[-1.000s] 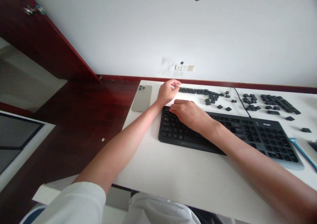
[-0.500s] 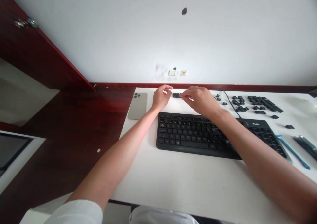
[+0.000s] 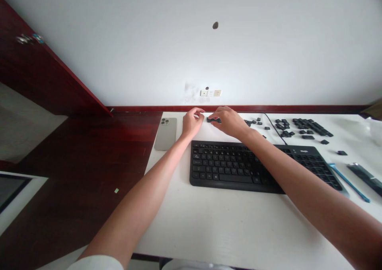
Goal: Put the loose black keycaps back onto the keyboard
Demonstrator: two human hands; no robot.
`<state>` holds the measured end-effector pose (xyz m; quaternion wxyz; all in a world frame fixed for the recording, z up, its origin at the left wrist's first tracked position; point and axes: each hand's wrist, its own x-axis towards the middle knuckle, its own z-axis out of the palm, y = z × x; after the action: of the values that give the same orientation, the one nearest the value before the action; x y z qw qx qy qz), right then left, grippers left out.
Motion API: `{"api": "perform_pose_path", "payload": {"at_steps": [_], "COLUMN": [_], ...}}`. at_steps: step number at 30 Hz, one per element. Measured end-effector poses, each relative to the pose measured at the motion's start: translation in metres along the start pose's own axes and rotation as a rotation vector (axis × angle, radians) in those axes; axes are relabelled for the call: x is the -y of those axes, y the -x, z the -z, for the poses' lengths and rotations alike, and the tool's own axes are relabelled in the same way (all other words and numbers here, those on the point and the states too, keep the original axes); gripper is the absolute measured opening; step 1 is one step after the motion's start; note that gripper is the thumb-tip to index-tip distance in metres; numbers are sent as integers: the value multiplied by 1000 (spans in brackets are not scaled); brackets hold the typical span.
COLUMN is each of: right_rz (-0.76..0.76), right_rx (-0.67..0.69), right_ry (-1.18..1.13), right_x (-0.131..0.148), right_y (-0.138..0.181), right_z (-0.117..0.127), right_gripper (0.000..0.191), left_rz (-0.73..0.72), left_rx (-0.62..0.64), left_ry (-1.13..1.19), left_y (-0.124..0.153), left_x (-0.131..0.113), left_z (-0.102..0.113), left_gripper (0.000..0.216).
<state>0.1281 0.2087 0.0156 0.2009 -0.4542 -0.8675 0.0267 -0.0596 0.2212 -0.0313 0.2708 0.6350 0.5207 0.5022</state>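
Note:
At the back edge of the white desk, my right hand (image 3: 229,121) reaches over a short row of black keycaps (image 3: 214,120), its fingers bent around them. A bit of red shows beneath those fingers; I cannot make out what it is. Just left of the row is my left hand (image 3: 193,123), fingers curved and apart from the thumb, with nothing visible in it. Nearer to me lies a black keyboard (image 3: 227,168), its right part crossed by my right forearm. More loose keycaps (image 3: 259,123) lie to the right of my right hand, some partly hidden by it.
A phone (image 3: 166,135) lies at the desk's left edge. Groups of keycaps (image 3: 310,126) spread over the back right, beyond the keyboard cable (image 3: 274,129). A blue tool (image 3: 349,182) and a dark strip-like object (image 3: 365,178) lie right of the keyboard.
My right hand has moved left, its fingers now over the keycap row that lay in plain view between the hands. My left hand stays about where it was. The whole view has shifted slightly.

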Motion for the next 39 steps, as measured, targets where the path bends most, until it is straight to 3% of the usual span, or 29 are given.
{"api": "perform_pose_path", "payload": {"at_steps": [9,16,23,26,31,39], "right_rz": [41,19,43,-7,-295,-566], "right_rx": [102,9,105,149,79,21], "right_ry": [43,42,117,34,-118,-834], "right_x": [10,3,13,24,20,-4], "right_y": [6,1,-2,9,29,83], "right_z": [-4,1,-3,2,18,44], "right_gripper": [18,21,14,9,10,33], "left_rz": [1,6,11,14,-12,-65], "left_rx": [15,6,30,37,72,173], "left_ry": [-7,-6,-2,0,12,132], "left_y": [0,1,1,1,0,-1], "left_x": [-1,-2,-5,-5,-6,-3], "left_z": [1,1,2,2,3,4], "left_gripper": [17,17,18,18,16,13]}}
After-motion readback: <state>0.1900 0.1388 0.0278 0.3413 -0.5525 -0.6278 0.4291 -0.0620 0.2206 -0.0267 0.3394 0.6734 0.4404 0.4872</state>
